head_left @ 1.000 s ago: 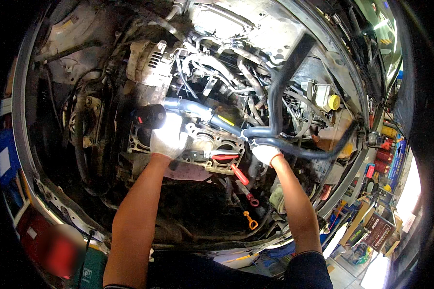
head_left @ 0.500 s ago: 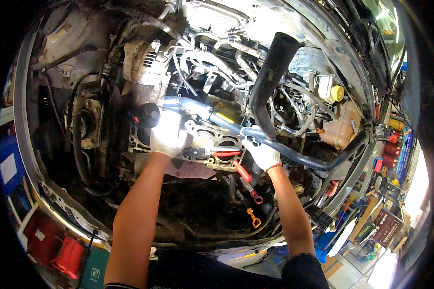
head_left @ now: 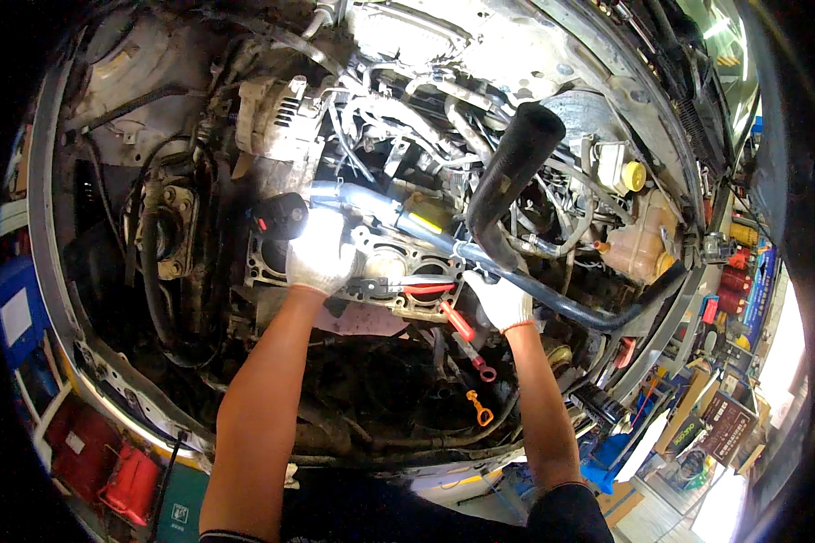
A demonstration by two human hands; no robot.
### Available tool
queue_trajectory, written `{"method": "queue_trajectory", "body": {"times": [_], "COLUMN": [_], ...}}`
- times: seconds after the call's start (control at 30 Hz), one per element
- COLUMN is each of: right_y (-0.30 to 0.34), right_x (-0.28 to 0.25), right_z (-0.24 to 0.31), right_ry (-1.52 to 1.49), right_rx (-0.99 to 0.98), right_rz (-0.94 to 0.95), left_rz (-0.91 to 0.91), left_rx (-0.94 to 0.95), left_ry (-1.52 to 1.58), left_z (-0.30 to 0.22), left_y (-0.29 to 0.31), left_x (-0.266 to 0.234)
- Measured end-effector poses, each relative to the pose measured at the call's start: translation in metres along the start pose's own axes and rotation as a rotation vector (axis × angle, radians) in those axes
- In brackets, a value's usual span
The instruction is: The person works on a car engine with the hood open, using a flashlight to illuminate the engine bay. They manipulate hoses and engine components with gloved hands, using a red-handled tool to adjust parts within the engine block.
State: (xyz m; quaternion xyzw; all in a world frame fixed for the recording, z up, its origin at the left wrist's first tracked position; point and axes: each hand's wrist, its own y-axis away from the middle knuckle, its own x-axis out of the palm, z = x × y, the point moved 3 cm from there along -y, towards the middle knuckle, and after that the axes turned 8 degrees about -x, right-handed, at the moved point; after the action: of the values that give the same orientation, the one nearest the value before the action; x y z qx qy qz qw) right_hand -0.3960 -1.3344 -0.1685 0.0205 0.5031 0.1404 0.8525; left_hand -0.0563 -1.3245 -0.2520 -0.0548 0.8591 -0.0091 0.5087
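My left hand, in a white glove, is closed around a black cordless tool with a red mark, above the engine block's open cylinders. Strong light washes out its fingers. My gloved right hand is at the block's right end, fingers bent in beneath a long dark hose. What the fingertips grip is hidden. A thick black elbow hose stands up just beyond that hand. Between the hands, pliers with red handles lie across the block, with a red-handled tool beside them.
An alternator stands at the far left. Wiring and pipes crowd the back. On the right are a coolant tank and a reservoir with a yellow cap. An orange dipstick handle is near the front.
The thick elbow hose's upper end has dropped toward me. My right hand has shifted slightly nearer. The black tool in my left hand has turned a little and moved right.
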Motion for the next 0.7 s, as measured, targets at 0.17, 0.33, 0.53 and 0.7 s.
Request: {"method": "queue_trajectory", "body": {"times": [0.17,0.33,0.53,0.7], "right_y": [0.026,0.028,-0.005,-0.022], "right_x": [-0.02,-0.012,0.01,0.027], "right_z": [0.035,0.041,0.02,-0.008], "right_ry": [0.165,0.113,-0.11,0.169], "right_rx": [0.093,0.184,0.176,-0.026], "right_rz": [-0.255,-0.239,0.109,0.257], "left_rz": [-0.015,-0.134,-0.237,-0.257], "left_rx": [0.02,0.092,0.158,0.154], "left_ry": [0.002,-0.003,-0.048,-0.077], "left_z": [0.0,-0.002,0.0,0.002], "left_y": [0.001,0.003,0.007,0.003], "left_x": [-0.002,-0.002,-0.001,-0.01]}}
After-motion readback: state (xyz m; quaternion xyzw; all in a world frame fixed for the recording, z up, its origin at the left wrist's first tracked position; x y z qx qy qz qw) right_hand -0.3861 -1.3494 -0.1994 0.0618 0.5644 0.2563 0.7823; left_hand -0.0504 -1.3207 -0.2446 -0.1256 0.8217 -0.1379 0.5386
